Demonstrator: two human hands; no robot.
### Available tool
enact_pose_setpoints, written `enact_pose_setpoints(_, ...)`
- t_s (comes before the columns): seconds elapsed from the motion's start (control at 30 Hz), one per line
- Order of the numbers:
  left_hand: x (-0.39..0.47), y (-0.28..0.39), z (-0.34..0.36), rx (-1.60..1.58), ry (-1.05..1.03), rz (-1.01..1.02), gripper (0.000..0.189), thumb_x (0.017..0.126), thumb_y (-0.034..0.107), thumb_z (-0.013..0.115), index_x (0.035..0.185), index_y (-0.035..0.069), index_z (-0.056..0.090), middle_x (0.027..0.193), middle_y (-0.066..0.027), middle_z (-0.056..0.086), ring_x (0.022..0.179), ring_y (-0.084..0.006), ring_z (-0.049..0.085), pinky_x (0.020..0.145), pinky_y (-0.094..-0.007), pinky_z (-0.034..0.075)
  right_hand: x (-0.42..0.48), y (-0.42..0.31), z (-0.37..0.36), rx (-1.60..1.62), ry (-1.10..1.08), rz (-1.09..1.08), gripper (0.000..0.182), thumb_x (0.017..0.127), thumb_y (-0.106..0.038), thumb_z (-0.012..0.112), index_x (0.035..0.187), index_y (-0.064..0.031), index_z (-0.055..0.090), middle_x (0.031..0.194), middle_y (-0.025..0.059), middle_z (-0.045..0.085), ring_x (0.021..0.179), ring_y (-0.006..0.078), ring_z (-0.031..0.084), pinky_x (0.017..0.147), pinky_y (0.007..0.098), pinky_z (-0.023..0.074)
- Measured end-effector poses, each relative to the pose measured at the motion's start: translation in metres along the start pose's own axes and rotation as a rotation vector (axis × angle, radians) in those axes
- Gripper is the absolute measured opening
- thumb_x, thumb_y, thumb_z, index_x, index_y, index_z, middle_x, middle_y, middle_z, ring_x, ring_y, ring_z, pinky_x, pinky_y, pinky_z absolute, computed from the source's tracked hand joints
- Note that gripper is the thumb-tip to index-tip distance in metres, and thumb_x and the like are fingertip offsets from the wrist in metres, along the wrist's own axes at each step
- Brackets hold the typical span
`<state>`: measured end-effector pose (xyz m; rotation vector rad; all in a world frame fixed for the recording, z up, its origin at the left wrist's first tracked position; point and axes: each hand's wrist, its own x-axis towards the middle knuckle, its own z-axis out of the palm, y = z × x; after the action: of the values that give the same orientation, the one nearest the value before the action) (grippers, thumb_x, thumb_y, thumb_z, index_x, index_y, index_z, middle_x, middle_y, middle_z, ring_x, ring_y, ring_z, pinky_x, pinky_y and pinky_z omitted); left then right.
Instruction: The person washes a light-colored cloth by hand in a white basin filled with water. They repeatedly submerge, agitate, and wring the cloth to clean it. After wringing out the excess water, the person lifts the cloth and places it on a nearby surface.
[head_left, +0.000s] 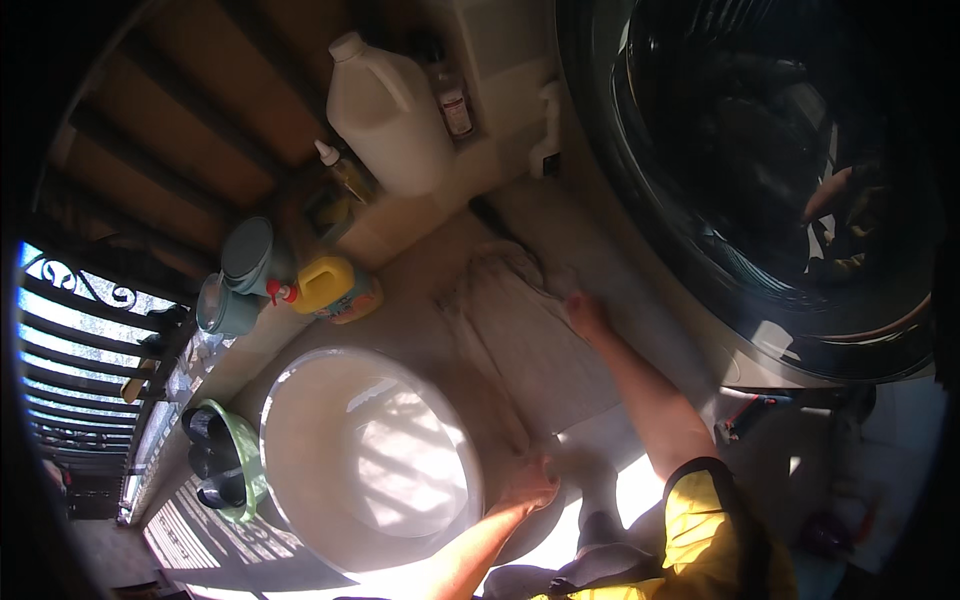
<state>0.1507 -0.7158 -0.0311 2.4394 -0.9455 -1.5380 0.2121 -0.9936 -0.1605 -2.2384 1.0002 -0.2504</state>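
A pale, wide piece of cloth (536, 349) is spread between my two hands, with folds along its far end and left side. My left hand (531, 480) is closed around its near left corner, just right of the rim of a large white plastic tub (281, 390). Farther forward, my right hand (586, 319) has its fingers closed on the cloth's right edge. Sunlight and barred shadows fall inside the tub.
A front-loading washing machine door (720, 172) fills the upper right. Along the ledge stand a large white jug (397, 127), a yellow bottle (334, 289) and blue-grey buckets (251, 259). A green basin (251, 457) holding dark items sits left of the tub, near a barred metal gate (82, 360).
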Motion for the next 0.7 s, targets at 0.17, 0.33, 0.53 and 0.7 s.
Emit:
enact_pose_setpoints(0.17, 0.001, -0.01, 0.019, -0.127, 0.017, -0.003, 0.049, 0.079, 0.033, 0.054, 0.119, 0.006, 0.044, 0.116, -0.0173, 0.05, 0.107, -0.0326, 0.049, 0.091, -0.0373, 0.039, 0.043, -0.01, 0.029, 0.026, 0.162, -0.015, 0.021, 0.077, -0.025, 0.056, 0.079, -0.0052, 0.061, 0.075, 0.017, 0.061, 0.074, 0.034, 0.059, 0.064, 0.0417, 0.0462)
enact_pose_setpoints(0.33, -0.009, -0.016, 0.032, -0.297, -0.045, 0.005, 0.043, 0.083, 0.026, 0.053, 0.119, 0.005, 0.045, 0.116, -0.0169, 0.051, 0.11, -0.0285, 0.048, 0.091, -0.0353, 0.041, 0.084, -0.018, 0.057, 0.012, 0.031, 0.014, 0.02, 0.073, -0.023, 0.061, 0.08, -0.0041, 0.061, 0.073, 0.0173, 0.061, 0.07, 0.0332, 0.059, 0.061, 0.0406, 0.0467)
enact_pose_setpoints(0.53, -0.009, -0.017, 0.016, -0.532, -0.062, -0.081, 0.043, 0.082, 0.025, 0.056, 0.117, 0.003, 0.046, 0.114, -0.0179, 0.052, 0.108, -0.0284, 0.05, 0.089, -0.0346, 0.042, 0.141, 0.044, 0.065, 0.522, 0.036, 0.384, 0.024, 0.073, -0.021, 0.061, 0.088, -0.0026, 0.061, 0.08, 0.0125, 0.063, 0.072, 0.032, 0.059, 0.066, 0.0401, 0.0474)
enact_pose_setpoints(0.7, -0.004, -0.037, 0.03, -0.596, 0.113, -0.075, 0.043, 0.079, 0.022, 0.059, 0.115, 0.002, 0.047, 0.113, -0.021, 0.051, 0.106, -0.0291, 0.05, 0.088, -0.034, 0.042, 0.144, 0.009, 0.03, -0.029, 0.34, 0.18, 0.019, 0.068, -0.018, 0.064, 0.083, -0.0066, 0.064, 0.089, 0.0147, 0.061, 0.085, 0.0312, 0.058, 0.075, 0.0392, 0.0465)
